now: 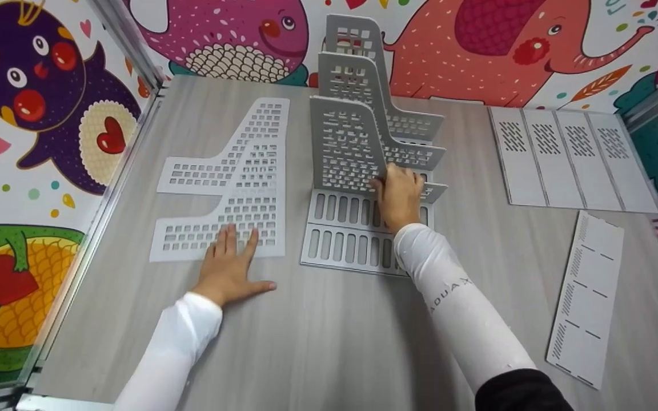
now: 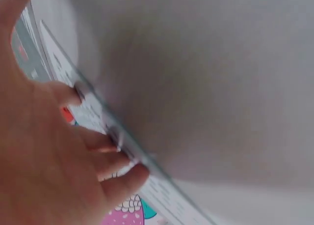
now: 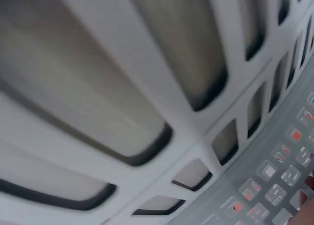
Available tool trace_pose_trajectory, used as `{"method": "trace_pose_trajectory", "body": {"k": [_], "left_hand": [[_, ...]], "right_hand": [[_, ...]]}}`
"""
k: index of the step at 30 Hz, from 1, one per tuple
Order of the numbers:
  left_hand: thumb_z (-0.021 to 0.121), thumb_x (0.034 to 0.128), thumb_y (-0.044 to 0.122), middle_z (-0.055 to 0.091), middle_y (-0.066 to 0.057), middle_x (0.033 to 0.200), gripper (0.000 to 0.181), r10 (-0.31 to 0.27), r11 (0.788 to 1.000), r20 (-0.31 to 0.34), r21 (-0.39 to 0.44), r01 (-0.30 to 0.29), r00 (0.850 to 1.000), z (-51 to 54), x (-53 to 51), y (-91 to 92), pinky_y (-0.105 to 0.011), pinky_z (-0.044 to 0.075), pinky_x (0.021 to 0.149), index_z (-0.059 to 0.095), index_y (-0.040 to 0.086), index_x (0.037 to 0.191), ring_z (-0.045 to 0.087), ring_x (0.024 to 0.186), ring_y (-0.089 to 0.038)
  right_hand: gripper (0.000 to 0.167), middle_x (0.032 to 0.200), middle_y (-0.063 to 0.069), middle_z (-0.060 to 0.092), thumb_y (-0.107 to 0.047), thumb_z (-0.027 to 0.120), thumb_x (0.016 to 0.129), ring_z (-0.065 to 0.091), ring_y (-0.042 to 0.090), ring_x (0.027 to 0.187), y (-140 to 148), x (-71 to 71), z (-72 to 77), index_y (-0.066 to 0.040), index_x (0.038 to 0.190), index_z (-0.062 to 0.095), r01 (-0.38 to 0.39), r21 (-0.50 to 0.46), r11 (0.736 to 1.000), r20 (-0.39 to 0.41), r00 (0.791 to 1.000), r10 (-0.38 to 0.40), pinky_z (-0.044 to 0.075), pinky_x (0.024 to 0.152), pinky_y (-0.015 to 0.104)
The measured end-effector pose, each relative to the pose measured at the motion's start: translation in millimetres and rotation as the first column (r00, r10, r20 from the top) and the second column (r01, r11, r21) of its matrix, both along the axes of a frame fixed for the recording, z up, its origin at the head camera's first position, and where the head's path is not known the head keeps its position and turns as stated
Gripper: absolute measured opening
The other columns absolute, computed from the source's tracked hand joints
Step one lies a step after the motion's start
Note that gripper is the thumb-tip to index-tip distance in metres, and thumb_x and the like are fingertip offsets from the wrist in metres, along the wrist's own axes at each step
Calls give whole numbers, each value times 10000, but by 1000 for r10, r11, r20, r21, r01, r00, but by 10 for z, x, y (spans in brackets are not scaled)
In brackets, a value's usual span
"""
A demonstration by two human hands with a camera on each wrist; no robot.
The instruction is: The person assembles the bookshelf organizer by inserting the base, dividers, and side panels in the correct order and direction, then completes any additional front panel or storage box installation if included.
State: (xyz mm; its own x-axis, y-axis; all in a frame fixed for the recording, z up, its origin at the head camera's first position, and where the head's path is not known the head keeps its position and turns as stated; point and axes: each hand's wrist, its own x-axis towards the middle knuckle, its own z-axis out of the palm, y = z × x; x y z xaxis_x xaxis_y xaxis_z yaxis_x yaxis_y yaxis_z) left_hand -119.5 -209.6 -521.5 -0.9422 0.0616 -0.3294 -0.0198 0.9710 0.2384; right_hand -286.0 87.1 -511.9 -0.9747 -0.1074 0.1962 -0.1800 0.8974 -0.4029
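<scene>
Three grey perforated dividers stand upright on a slotted base panel (image 1: 352,228). My right hand (image 1: 400,197) grips the lower edge of the front divider (image 1: 343,145), thumb on its near face. In the right wrist view, the slotted base (image 3: 186,131) fills most of the picture and a bit of the hand shows at the lower right corner. Two flat perforated panels lie overlapping at the left; my left hand (image 1: 232,271) rests with spread fingers on the lower edge of the nearer panel (image 1: 192,234). The left wrist view shows the fingertips of that hand (image 2: 64,146) touching a panel's edge (image 2: 162,190).
At the back right lies a wide panel (image 1: 580,177) with slot patterns and dividing lines. A narrow slotted panel (image 1: 586,297) lies at the right. Cartoon-printed walls and a metal frame edge (image 1: 100,188) border the table (image 1: 317,342) at the left and back.
</scene>
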Motion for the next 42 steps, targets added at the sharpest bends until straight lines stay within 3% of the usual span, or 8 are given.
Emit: {"method": "trace_pose_trajectory", "body": {"k": [4,12,16,20,24,28,35,42], "left_hand": [[597,843,538,452,-306,1361,754,-78,994,-236,-99,55,969,-87,235,54,-568,455,940,395,135,1447,448,1253,-454],[661,827,358,683,-226,885,641,-374,896,-448,-399,193,812,-89,220,28,-375,508,449,521,-62,1292,649,660,-300],[656,726,142,615,-157,626,652,-394,888,-412,-402,224,822,-24,69,60,-344,444,383,483,-111,1302,517,452,-204],[652,727,25,636,-163,661,623,-243,941,-383,-315,122,891,14,-84,-18,-371,474,440,482,-77,1317,561,500,-242],[605,857,185,600,-314,1158,630,144,985,-262,-57,-165,954,57,-239,-196,-528,538,747,388,-114,1368,610,991,-441],[585,833,592,348,-400,1360,1050,453,891,-40,44,-451,891,122,-435,-327,-615,417,950,184,-189,1410,382,1231,-528],[753,713,534,444,-226,1105,847,578,804,103,93,-587,809,182,-652,-356,-519,436,864,456,-91,1202,437,1002,-354],[777,704,326,426,-298,1204,895,540,825,112,128,-551,834,184,-761,-347,-554,383,981,300,-77,1345,430,1117,-442]], "right_hand": [[304,945,115,688,-376,597,890,549,319,956,31,-34,41,-77,938,565,-2,-5,1000,-11,1000,2,303,1023,490],[311,969,117,687,-384,573,912,548,318,986,10,17,-3,-76,955,558,-15,-14,1000,24,1000,16,283,1054,494],[302,964,117,690,-374,581,908,554,319,987,23,27,-34,-77,951,557,3,-14,1000,18,1000,-2,287,1054,492],[306,980,127,695,-378,582,906,557,324,999,9,46,-71,-77,953,558,7,-2,1000,10,1000,-7,302,1030,487],[314,969,134,695,-384,582,906,566,333,996,-8,48,-71,-74,950,564,-12,10,1000,-5,1000,12,324,1005,484],[317,971,132,696,-385,590,897,566,325,993,6,17,-24,-74,952,564,0,31,1000,-38,999,1,335,995,480],[305,981,131,697,-371,593,902,562,322,997,2,9,6,-73,955,562,-16,19,1000,-34,999,16,321,1016,480],[315,1002,134,694,-376,589,904,562,323,1029,-7,41,-29,-68,967,564,-3,24,1000,-25,1000,3,325,1011,478]]}}
